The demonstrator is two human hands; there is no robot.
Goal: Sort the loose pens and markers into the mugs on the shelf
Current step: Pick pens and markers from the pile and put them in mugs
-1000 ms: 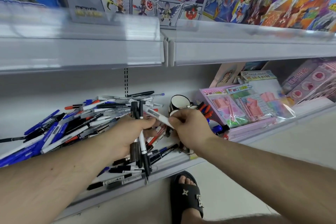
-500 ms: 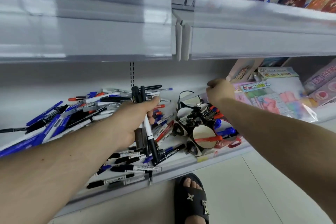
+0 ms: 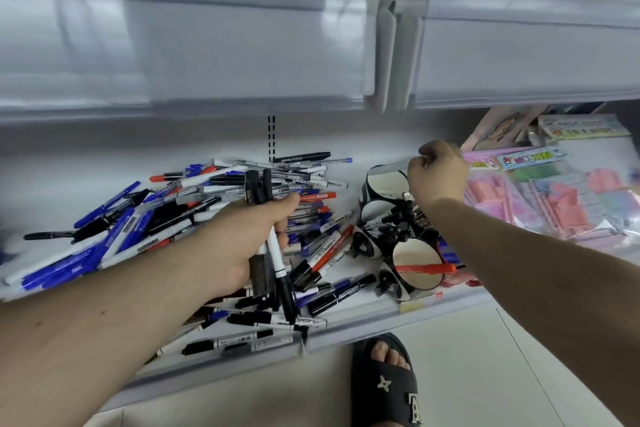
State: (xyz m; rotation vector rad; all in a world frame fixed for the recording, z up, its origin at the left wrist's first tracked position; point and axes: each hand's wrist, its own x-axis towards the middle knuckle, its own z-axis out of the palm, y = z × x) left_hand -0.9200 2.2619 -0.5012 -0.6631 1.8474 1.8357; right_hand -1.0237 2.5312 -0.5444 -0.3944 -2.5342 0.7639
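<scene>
A heap of loose blue, black and red pens covers the left and middle of the white shelf. My left hand grips a bundle of black markers upright over the heap. Right of it stand black-and-white mugs. The back mug looks empty, the middle mug holds black markers, and the front mug has a red marker lying across its rim. My right hand pinches a white pen over the back mug's rim.
An upper shelf's front edge hangs low over the pens. Pink stationery packs lie on the shelf right of the mugs. My foot in a black sandal stands on the pale floor below the shelf.
My right hand took a white pen from beside my left hand and carried it right and back to the rear mug. The left hand kept its bundle. The camera tilted down.
</scene>
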